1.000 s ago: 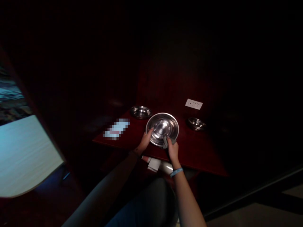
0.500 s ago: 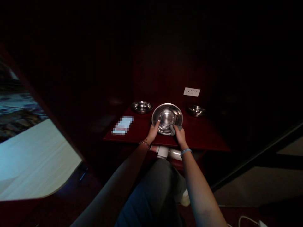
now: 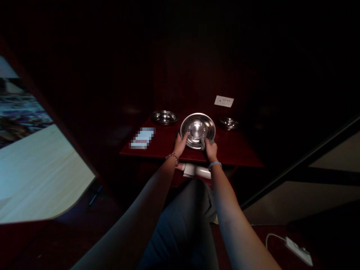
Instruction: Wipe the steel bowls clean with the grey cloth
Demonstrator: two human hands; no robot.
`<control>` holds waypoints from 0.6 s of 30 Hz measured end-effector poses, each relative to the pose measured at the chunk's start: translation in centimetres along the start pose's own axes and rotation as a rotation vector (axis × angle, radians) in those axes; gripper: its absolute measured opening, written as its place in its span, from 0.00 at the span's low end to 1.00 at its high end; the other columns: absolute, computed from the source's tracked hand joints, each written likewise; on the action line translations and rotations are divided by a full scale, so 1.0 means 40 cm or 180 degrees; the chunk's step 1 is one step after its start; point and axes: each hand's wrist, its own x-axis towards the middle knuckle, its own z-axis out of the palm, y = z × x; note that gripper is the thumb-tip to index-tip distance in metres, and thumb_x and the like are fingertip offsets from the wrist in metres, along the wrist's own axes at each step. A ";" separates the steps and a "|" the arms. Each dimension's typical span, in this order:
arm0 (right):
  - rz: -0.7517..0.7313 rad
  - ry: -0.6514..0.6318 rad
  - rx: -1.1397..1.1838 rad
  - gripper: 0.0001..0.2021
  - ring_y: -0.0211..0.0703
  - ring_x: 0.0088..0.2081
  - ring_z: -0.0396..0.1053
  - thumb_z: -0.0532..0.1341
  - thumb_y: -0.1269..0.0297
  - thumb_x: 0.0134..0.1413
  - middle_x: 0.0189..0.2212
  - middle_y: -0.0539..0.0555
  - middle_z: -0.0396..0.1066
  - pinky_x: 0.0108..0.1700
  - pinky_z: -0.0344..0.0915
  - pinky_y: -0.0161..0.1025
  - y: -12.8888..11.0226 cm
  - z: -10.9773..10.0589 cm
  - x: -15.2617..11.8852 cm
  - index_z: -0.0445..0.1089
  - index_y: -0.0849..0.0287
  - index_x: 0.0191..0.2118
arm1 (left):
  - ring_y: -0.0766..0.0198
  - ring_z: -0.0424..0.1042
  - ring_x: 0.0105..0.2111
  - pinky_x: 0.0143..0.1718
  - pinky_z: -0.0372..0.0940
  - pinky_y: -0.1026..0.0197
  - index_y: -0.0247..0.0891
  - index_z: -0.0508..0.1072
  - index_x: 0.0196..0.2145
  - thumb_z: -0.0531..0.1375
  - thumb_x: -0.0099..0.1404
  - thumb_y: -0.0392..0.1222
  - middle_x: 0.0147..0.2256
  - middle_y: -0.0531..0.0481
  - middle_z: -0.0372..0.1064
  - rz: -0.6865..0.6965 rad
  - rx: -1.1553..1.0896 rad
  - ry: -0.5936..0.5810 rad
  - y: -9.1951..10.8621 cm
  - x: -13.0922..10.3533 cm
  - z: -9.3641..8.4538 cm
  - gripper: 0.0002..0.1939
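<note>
A shiny metal bowl (image 3: 197, 127) is tilted toward me above the dark red table (image 3: 233, 153). My left hand (image 3: 180, 144) grips its lower left rim, thumb over the inside. At the lower right rim, my right hand (image 3: 211, 150) is closed on a grey cloth (image 3: 203, 144) that presses against the bowl. Two more metal bowls stand farther back: a shallow one (image 3: 165, 117) to the left and a smaller one (image 3: 228, 123) to the right.
A pixelated pale flat item (image 3: 142, 138) lies at the table's left. Behind is a wall with a white socket plate (image 3: 224, 101). A pale wooden tabletop (image 3: 42, 176) juts in at left. On the floor at right lies a white power strip (image 3: 298, 250) with its cord.
The view has tilted down a little, so the table and bowls sit higher and the power strip shows more. Both hands keep their hold on the bowl and cloth.
</note>
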 end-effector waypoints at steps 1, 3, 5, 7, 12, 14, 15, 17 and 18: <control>0.0017 0.0056 -0.0016 0.21 0.52 0.40 0.76 0.59 0.50 0.54 0.37 0.65 0.79 0.41 0.66 0.39 -0.002 0.006 0.000 0.78 0.66 0.37 | 0.60 0.71 0.53 0.56 0.61 0.62 0.36 0.70 0.53 0.63 0.63 0.45 0.53 0.43 0.72 0.0033 -0.0146 -0.0078 0.004 -0.003 0.001 0.22; 0.0113 0.0268 -0.0088 0.21 0.54 0.41 0.76 0.60 0.50 0.54 0.37 0.67 0.79 0.41 0.66 0.40 -0.009 0.025 -0.004 0.78 0.67 0.37 | 0.60 0.70 0.54 0.57 0.61 0.61 0.36 0.70 0.53 0.64 0.62 0.44 0.54 0.43 0.72 0.0038 -0.0412 -0.0256 0.011 -0.007 0.005 0.23; 0.0285 0.0540 -0.0196 0.23 0.56 0.41 0.76 0.59 0.49 0.55 0.37 0.69 0.79 0.42 0.66 0.41 -0.019 0.052 -0.013 0.78 0.67 0.37 | 0.59 0.70 0.54 0.57 0.61 0.60 0.35 0.70 0.54 0.65 0.61 0.43 0.55 0.42 0.71 -0.0019 -0.0561 -0.0401 0.014 -0.008 0.009 0.24; 0.0417 0.0663 -0.0322 0.24 0.58 0.42 0.76 0.58 0.47 0.56 0.38 0.72 0.78 0.42 0.67 0.42 -0.030 0.079 -0.025 0.79 0.68 0.37 | 0.58 0.69 0.55 0.60 0.59 0.57 0.35 0.69 0.54 0.65 0.60 0.42 0.55 0.41 0.71 0.0008 -0.0644 -0.0383 0.012 -0.004 0.013 0.26; 0.0239 0.0349 -0.0276 0.24 0.58 0.44 0.77 0.58 0.47 0.56 0.38 0.70 0.79 0.41 0.67 0.40 -0.037 0.094 -0.041 0.79 0.66 0.38 | 0.55 0.67 0.58 0.64 0.53 0.52 0.35 0.68 0.55 0.65 0.58 0.38 0.56 0.40 0.69 0.0234 -0.0602 -0.0182 -0.014 0.010 0.011 0.27; 0.0152 0.0360 -0.0153 0.23 0.56 0.43 0.77 0.57 0.48 0.56 0.38 0.68 0.79 0.40 0.67 0.38 -0.033 0.086 -0.041 0.79 0.64 0.37 | 0.55 0.67 0.57 0.64 0.53 0.52 0.34 0.68 0.55 0.64 0.58 0.36 0.57 0.40 0.69 0.0294 -0.0411 -0.0152 -0.026 0.013 0.008 0.26; 0.0113 0.0358 -0.0103 0.22 0.55 0.43 0.77 0.57 0.48 0.57 0.38 0.67 0.79 0.40 0.66 0.38 -0.031 0.081 -0.041 0.79 0.63 0.36 | 0.55 0.67 0.57 0.64 0.53 0.53 0.34 0.68 0.54 0.63 0.58 0.35 0.56 0.40 0.69 0.0326 -0.0320 -0.0123 -0.031 0.014 0.007 0.25; 0.0055 0.0330 -0.0039 0.22 0.54 0.43 0.77 0.57 0.48 0.57 0.38 0.66 0.80 0.39 0.66 0.37 -0.029 0.076 -0.044 0.79 0.63 0.35 | 0.55 0.68 0.57 0.64 0.54 0.53 0.34 0.69 0.54 0.62 0.59 0.35 0.56 0.39 0.69 0.0367 -0.0195 -0.0091 -0.038 0.015 0.005 0.24; 0.0034 0.0312 -0.0022 0.22 0.54 0.42 0.77 0.57 0.48 0.57 0.38 0.66 0.80 0.39 0.66 0.37 -0.029 0.075 -0.045 0.79 0.63 0.35 | 0.55 0.68 0.56 0.64 0.54 0.53 0.34 0.69 0.54 0.62 0.59 0.35 0.55 0.39 0.70 0.0375 -0.0157 -0.0090 -0.040 0.016 0.004 0.24</control>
